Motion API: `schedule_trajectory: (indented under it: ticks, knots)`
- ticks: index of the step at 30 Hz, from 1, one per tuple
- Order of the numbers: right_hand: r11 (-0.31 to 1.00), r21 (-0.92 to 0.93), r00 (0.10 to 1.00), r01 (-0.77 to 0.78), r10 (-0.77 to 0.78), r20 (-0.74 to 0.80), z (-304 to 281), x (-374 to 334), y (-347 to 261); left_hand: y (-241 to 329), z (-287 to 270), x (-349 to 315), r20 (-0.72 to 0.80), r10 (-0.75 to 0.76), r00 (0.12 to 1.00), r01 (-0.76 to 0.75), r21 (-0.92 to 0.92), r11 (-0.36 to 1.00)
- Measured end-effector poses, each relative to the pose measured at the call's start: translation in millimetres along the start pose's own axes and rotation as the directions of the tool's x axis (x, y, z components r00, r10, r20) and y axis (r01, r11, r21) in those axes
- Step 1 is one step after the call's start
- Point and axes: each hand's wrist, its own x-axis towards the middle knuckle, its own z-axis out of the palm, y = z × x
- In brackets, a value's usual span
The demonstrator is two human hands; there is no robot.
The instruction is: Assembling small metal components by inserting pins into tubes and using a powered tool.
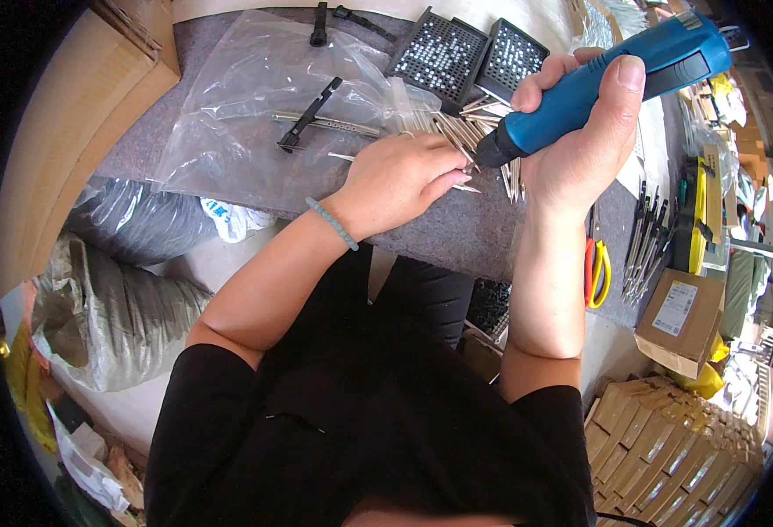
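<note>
My right hand (571, 167) is wrapped round a blue power screwdriver (562, 112), tilted so its black nose (494, 147) points down and left. The nose meets the fingertips of my left hand (395, 180), whose thumb and fingers pinch a small piece too hidden to name. Behind those fingertips lies a loose bundle of thin pale rods (461, 132) on the grey work surface (456, 224). Left of my left hand, a black plastic part (312, 114) rests across a slim metal rail (342, 126), both on a clear plastic bag (228, 132).
Two black perforated trays (406, 66) with many small silvery pieces sit at the back. Red-and-yellow-handled scissors (602, 274), slender black-and-metal parts (645, 246) and a cardboard box (680, 321) are at the right. A large carton (88, 114) stands at the left, above wrapped sacks (114, 307).
</note>
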Motion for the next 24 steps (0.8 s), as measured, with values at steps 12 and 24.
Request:
schedule_trajectory:
  ticks: [12,24]
  knots:
    - [0.986,0.157,0.997,0.052,-0.06,0.046,1.2,-0.3,6.1,1.2,-2.1,-0.5,-0.025,-0.021,0.999,0.021,-0.018,1.0]
    - [0.999,-0.041,0.998,0.024,-0.021,0.067,-12.6,-12.2,6.8,4.0,-6.9,0.9,0.13,0.001,0.992,-0.004,0.022,1.0]
